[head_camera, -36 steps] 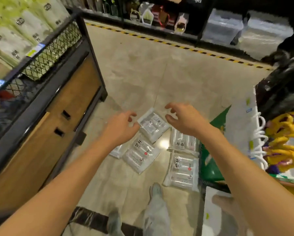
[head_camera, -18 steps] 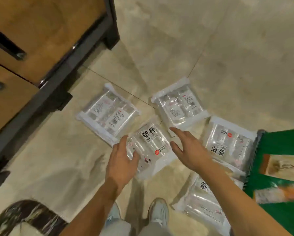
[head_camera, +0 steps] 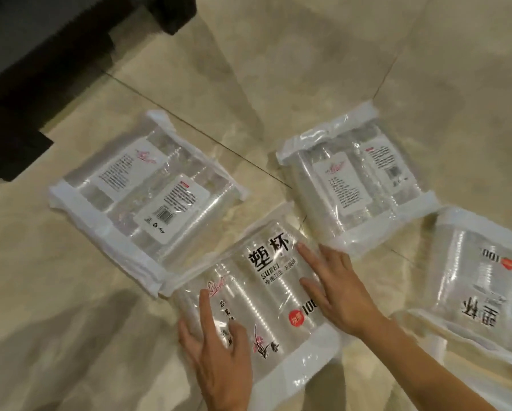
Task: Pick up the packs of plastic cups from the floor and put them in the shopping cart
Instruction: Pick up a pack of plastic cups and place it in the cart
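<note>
So, nearest the camera, the left hand [head_camera: 219, 351] and right hand [head_camera: 337, 286] are laid flat, fingers spread, on the front-facing cup pack [head_camera: 260, 298], nothing clenched or gripped. It's seen lying on the beige tiled floor [head_camera: 70, 336]. A right-side pack [head_camera: 486, 292] sits near; two label-up packs [head_camera: 148, 185] [head_camera: 358, 179] are spotted farther back, below a dark shelf base [head_camera: 26, 84].
</note>
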Motion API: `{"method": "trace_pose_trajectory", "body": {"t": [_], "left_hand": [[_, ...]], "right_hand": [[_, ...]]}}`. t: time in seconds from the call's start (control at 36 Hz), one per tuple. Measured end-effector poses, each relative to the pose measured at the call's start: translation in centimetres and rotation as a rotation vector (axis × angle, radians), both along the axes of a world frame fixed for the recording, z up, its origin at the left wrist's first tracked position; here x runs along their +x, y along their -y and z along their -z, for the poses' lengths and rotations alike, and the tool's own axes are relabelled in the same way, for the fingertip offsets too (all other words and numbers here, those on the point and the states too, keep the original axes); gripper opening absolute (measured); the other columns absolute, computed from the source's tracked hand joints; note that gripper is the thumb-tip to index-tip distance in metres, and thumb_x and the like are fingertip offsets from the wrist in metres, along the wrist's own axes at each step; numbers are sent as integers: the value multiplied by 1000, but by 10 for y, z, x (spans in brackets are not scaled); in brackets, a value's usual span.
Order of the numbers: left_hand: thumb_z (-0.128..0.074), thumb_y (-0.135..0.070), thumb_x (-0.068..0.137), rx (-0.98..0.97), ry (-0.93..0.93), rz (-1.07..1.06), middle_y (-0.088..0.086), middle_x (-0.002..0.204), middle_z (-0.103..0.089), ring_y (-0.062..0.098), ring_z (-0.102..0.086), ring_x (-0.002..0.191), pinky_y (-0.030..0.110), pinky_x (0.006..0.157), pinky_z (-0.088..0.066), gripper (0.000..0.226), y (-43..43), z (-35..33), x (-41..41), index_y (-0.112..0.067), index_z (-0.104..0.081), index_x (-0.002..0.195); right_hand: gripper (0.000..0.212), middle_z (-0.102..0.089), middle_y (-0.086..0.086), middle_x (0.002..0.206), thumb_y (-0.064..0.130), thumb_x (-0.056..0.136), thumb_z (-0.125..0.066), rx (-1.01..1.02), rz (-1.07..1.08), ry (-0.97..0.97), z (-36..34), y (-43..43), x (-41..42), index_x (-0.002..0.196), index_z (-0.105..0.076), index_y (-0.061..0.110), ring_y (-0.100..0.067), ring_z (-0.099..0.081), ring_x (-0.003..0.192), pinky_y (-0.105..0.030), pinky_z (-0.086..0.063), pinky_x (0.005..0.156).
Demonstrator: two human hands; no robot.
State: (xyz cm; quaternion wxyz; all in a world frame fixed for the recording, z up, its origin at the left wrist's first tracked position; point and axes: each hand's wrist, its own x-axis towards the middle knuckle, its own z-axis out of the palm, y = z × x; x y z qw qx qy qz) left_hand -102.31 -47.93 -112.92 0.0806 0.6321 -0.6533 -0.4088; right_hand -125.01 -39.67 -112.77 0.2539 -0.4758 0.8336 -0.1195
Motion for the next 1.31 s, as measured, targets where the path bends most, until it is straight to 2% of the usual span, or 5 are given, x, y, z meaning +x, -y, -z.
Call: {"method": "trace_pose_trajectory", "body": {"t": [0.28,0.47,0.83,1.06,1.31], "left_hand": [[-55,-33,89,2,-84,15,-3,162,-9,16,-16,147,35,99,-37,69,32,-135,8,-62,-26,145],[-49,-32,100,-25,-122,203,4,165,-2,15,-3,152,40,117,-23,68,98,-385,41,-63,-12,148],[-45,-48,99,-350,-161,138,0,150,-24,20,-42,132,36,112,-33,58,173,-850,193,-75,-11,138],[-45,-48,99,-483,-115,-116,10,153,-25,-1,-49,91,32,98,-37,57,145,-966,318,-63,-14,145],[-45,-46,99,-560,-25,-473,12,159,-21,22,-19,148,39,113,-27,61,81,-1013,490,-52,-15,152]], "right_hand": [[57,-26,3,144,59,99,-33,-17,132,115,-127,6,23,148,-4,64,-8,-55,105,-34,-52,91],[59,-24,10,134,66,96,-32,-74,122,70,-384,48,47,148,-4,64,0,-56,88,-26,-48,70],[61,-30,1,142,61,95,-44,-355,-95,14,-858,156,158,149,-15,61,-20,-46,125,-33,-40,100],[60,-31,-2,138,61,96,-42,-455,-418,-2,-967,212,263,151,-18,55,-28,-45,125,-41,-46,98],[59,-33,-11,148,58,96,-48,-531,-784,94,-1030,239,443,151,-26,52,-32,-39,137,-46,-39,110]]}}
